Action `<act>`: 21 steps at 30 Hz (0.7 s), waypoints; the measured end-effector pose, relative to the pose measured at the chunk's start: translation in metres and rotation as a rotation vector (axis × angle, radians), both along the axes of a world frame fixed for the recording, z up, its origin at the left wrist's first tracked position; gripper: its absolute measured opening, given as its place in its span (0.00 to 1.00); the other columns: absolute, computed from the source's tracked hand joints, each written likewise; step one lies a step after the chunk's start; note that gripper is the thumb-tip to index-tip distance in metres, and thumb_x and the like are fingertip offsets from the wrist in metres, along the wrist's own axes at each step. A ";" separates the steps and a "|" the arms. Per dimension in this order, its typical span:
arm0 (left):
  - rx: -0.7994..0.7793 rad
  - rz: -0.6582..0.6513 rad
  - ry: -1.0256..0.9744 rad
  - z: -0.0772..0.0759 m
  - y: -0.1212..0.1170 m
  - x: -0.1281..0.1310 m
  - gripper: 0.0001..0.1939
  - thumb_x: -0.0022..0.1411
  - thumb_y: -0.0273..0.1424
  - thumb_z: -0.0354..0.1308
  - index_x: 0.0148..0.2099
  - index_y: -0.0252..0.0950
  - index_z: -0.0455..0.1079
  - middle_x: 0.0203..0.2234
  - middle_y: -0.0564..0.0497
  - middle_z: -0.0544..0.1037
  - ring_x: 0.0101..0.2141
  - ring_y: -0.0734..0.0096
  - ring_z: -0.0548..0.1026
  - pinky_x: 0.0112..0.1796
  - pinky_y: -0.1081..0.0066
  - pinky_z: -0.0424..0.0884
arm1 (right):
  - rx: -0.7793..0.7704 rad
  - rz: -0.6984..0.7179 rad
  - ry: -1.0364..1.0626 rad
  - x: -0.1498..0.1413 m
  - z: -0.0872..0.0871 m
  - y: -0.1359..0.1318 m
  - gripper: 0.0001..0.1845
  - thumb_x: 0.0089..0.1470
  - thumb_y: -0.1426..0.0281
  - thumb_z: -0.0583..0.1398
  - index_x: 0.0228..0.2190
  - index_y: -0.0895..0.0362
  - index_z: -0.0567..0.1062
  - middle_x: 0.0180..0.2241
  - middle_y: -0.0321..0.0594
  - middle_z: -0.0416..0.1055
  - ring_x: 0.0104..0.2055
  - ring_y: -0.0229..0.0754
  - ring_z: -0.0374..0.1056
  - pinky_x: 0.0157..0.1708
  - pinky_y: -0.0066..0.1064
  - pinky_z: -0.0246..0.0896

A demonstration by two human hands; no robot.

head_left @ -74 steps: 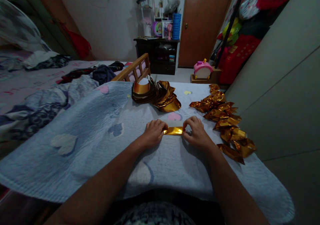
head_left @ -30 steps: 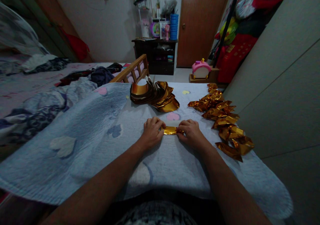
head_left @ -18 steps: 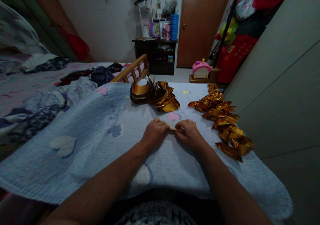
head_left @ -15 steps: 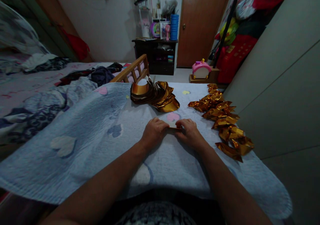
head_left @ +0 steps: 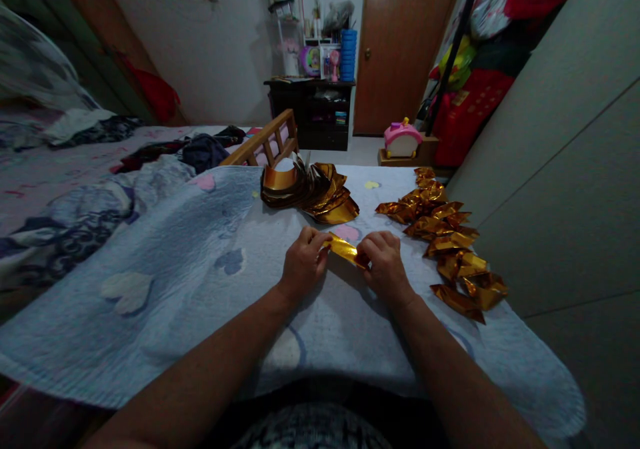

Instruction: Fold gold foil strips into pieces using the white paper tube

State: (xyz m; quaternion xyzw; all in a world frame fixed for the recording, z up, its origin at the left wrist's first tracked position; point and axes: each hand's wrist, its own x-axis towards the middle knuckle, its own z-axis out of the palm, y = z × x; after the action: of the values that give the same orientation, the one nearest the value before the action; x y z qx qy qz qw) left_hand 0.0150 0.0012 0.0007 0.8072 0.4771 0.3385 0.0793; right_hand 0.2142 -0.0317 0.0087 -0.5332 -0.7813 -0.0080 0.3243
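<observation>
A narrow folded strip of shiny gold foil paper slants between my two hands in the middle of the cloth, its left end higher in the picture. My left hand pinches the left end between thumb and fingers. At the right end, my right hand has its fingers closed on the strip and covers part of it. Beyond the hands lies a fanned stack of gold foil sheets. On the right, several folded gold foil pieces lie in an overlapping row.
A pale blue cloth with heart patterns covers the work surface. To the left is a bed with rumpled bedding. Behind the cloth stand a wooden rail, a dark cabinet and a pink toy. A pale panel borders the right.
Lying level and gold side up earlier, the foil strip was turned edge-on by my hands. Now its gold face shows again, tilted down to the right. The stack and folded pieces have stayed put.
</observation>
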 end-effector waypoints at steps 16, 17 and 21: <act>-0.145 -0.431 -0.055 -0.007 0.002 0.002 0.21 0.65 0.26 0.55 0.60 0.36 0.67 0.62 0.39 0.67 0.63 0.57 0.66 0.63 0.55 0.65 | -0.020 0.032 -0.125 -0.005 -0.003 0.001 0.03 0.61 0.70 0.60 0.35 0.54 0.74 0.38 0.45 0.70 0.46 0.51 0.59 0.49 0.41 0.50; -0.165 -0.444 -0.041 -0.007 0.002 0.002 0.22 0.65 0.26 0.55 0.60 0.37 0.66 0.62 0.39 0.67 0.63 0.57 0.66 0.63 0.54 0.65 | -0.042 0.047 -0.130 -0.005 -0.004 0.001 0.03 0.61 0.70 0.60 0.36 0.55 0.75 0.39 0.46 0.70 0.46 0.51 0.59 0.48 0.41 0.51; -0.201 -0.434 -0.004 -0.011 0.003 0.000 0.23 0.63 0.27 0.58 0.60 0.37 0.66 0.61 0.39 0.70 0.62 0.55 0.67 0.62 0.52 0.64 | -0.141 0.120 -0.161 -0.003 -0.007 0.002 0.06 0.58 0.72 0.60 0.39 0.56 0.75 0.41 0.47 0.71 0.46 0.51 0.59 0.46 0.41 0.52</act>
State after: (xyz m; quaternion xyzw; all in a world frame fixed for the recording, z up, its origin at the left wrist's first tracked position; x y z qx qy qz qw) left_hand 0.0153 0.0041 -0.0100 0.8783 0.3235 0.2658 0.2311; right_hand 0.2107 -0.0302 0.0016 -0.5045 -0.8340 0.0235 0.2220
